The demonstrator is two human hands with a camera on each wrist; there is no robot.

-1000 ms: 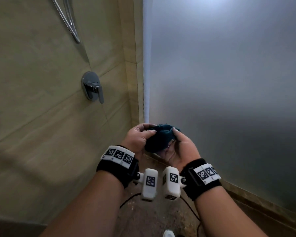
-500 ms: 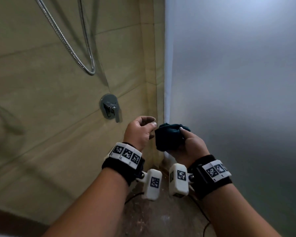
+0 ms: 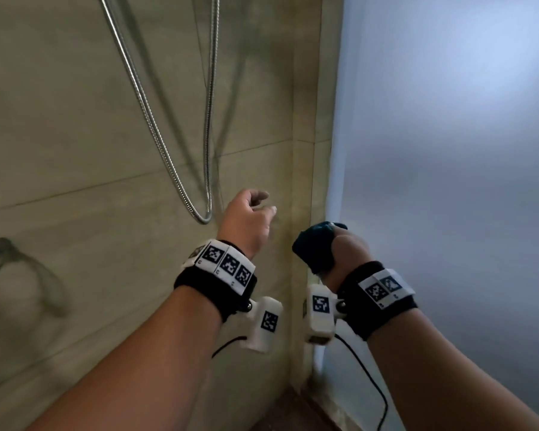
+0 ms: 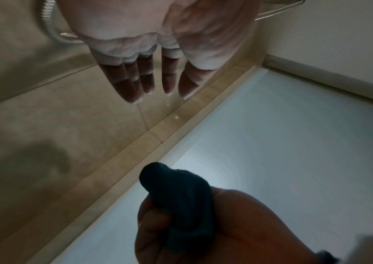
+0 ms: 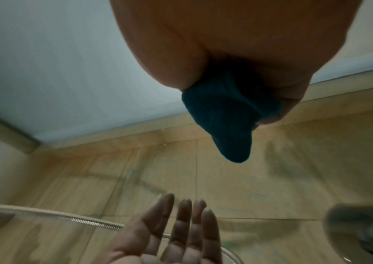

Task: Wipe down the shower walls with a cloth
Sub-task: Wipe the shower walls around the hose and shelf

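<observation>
My right hand grips the balled-up cloth just beside the wall corner, my left hand hangs loosely empty nearer the hose, so wiping seems not yet begun.

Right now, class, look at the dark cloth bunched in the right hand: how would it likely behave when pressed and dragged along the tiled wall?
The cloth is crumpled inside the right hand, so probably soft and floppy. Its knitted-looking surface suggests it would flatten against the tiled wall and drag rather than slide freely.
</observation>
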